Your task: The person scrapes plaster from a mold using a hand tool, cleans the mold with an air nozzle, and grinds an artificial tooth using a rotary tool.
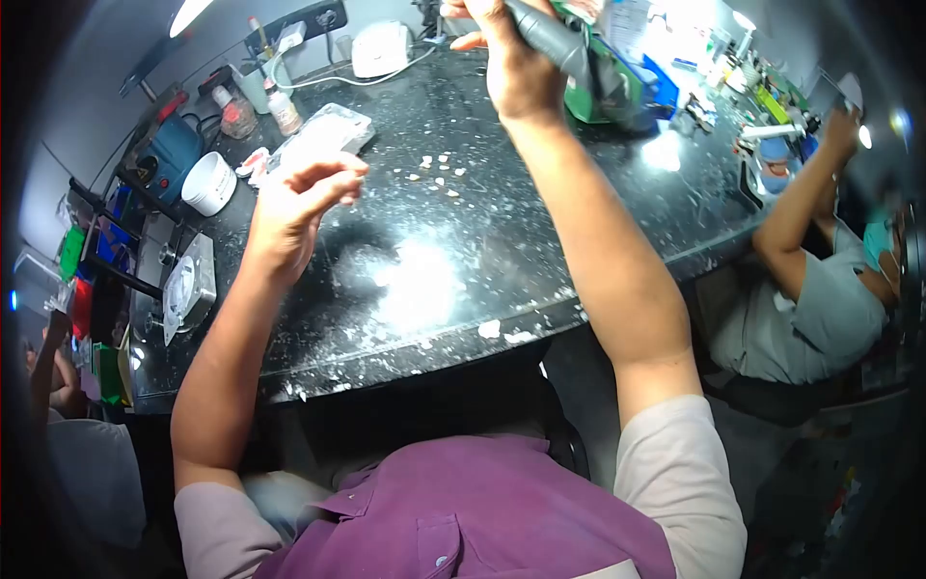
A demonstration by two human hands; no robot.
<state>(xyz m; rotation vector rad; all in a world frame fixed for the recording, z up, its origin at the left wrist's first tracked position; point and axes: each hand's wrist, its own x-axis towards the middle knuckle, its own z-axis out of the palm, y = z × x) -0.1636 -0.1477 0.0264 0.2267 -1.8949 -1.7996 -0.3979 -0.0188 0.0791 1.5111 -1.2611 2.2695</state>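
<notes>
My left hand (pixel 294 212) is raised over the left part of the black worktop (pixel 482 251). Its thumb and fingers are pinched together, and whatever may be between them is too small to make out. At the far side of the worktop, my right hand (pixel 521 68) is closed around a dark grey cylindrical tool (pixel 555 43), whose far end is cut off by the frame. Between the hands lie several small whitish pieces (pixel 442 174). A clear plastic box (pixel 333 130) stands just beyond my left hand, with a pink-and-white dental model (pixel 255 164) beside it.
A white tub (pixel 209 183), a blue machine (pixel 174 150) and a grey metal device (pixel 191 288) line the left side. Behind my right hand is a green container (pixel 603 96). A co-worker (pixel 820 289) sits at the right; another person (pixel 92 454) is far left.
</notes>
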